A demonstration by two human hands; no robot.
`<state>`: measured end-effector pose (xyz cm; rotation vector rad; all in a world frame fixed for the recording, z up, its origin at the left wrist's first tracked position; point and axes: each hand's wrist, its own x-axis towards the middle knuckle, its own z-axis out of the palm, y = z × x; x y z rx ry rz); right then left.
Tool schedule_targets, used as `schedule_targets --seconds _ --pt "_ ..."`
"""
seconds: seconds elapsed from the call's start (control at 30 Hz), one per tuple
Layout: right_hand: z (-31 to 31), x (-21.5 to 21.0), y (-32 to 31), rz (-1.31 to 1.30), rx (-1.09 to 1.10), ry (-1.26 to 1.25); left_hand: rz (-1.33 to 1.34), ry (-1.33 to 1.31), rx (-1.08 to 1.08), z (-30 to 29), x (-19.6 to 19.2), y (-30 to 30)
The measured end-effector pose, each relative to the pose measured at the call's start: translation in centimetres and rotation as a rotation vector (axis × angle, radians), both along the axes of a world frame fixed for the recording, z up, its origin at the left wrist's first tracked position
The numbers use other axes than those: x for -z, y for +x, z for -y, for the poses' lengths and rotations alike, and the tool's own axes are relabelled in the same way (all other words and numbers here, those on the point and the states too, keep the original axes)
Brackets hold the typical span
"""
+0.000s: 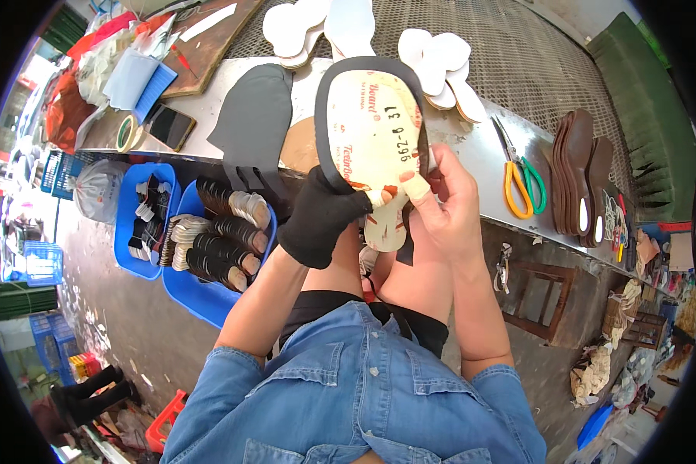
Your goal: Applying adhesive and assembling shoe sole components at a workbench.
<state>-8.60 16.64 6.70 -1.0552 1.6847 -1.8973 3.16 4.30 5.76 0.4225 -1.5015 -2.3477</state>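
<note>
I hold a shoe insole board [373, 131], cream with red and black print, edged by a black wrap, upright in front of me. My left hand [317, 216], in a black glove, grips its lower left side. My right hand [441, 205], bare with a taped fingertip, pinches the lower right edge near the heel. The heel end sits between both hands above my knees.
A metal bench [479, 147] holds white insoles [441, 62], black cut pieces [255, 116], scissors with orange and green handles [522, 182], brown soles [580, 170], a tape roll [127, 133] and a phone [170, 126]. Blue bins [193, 286] of stacked insoles stand at my left. A wooden stool [537, 298] is at right.
</note>
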Motion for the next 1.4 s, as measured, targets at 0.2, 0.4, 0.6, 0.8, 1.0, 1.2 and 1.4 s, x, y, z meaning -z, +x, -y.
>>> schedule_targets --seconds 0.2,0.4,0.6,0.8,1.0,1.2,1.4 --pt "-1.5 1.1 -0.9 0.29 -0.123 -0.034 0.033 -0.192 -0.147 -0.5 -0.7 -0.5" --pt "-2.6 2.7 -3.4 0.911 -0.357 -0.036 -0.054 -1.285 -0.474 1.6 -2.1 0.2" --pt "-4.0 5.3 -3.7 0.739 -0.337 0.207 0.017 -1.448 0.035 1.6 -4.7 -0.2" --pt "-2.6 1.9 1.6 0.307 -0.169 0.102 0.095 -0.455 0.028 2.3 0.5 -0.8" --pt "-1.0 2.3 0.7 0.268 -0.032 0.077 0.079 -0.502 0.027 1.5 0.5 -0.1" --pt "-0.9 2.9 -0.3 0.384 0.112 0.074 0.049 -0.399 0.012 1.3 0.5 -0.3" --pt "-1.8 2.7 2.0 0.294 0.064 0.16 0.08 -0.324 0.046 1.3 1.0 0.5"
